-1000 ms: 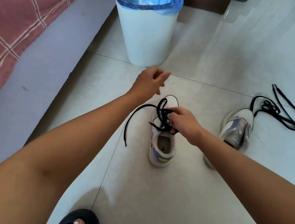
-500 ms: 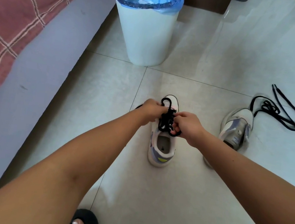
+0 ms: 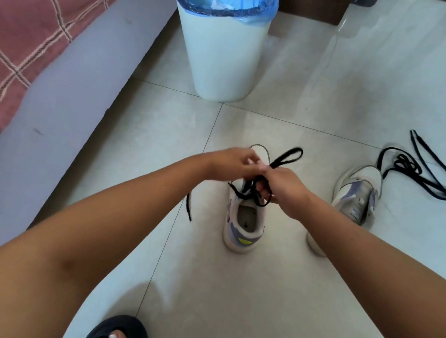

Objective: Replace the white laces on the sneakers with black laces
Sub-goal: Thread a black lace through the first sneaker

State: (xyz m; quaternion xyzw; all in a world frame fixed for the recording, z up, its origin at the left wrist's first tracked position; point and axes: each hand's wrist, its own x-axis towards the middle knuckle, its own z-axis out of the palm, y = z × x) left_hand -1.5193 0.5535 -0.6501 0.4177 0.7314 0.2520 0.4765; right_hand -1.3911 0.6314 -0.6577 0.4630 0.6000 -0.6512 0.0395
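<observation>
A pale glossy tiled floor (image 3: 344, 71) fills the view, with a white plastic bin lined with a blue bag (image 3: 222, 42) at the far centre and a bed with a pink checked cover (image 3: 23, 12) along the left. At the centre of the floor, toe pointing away, stands a white and lilac sneaker with a yellow heel mark (image 3: 244, 223), and a black flat lace (image 3: 253, 191) is already threaded across its upper eyelets.

Half a second ago both hands were pressed low against the tongue. Now they are raised slightly and joined above it: a loop of the lace (image 3: 288, 158) is seen standing up beyond the knuckles, which was not there before, and a free end (image 3: 189, 207) is again seen trailing to the floor on the left of the shoe. The left hand (image 3: 234, 160) is curled, its fingertips pinching lace at the meeting point, though motion blur hides the exact hold. The right hand (image 3: 285, 187) is closed round the crossed strands.

From this it is judged that threading on this shoe is finished and a bow is being tied. To the right, a second white and lilac sneaker (image 3: 355, 199) lies unlaced, with a loose black lace (image 3: 427, 176) heaped on the tiles just beyond it, so about half the task is judged to remain.
</observation>
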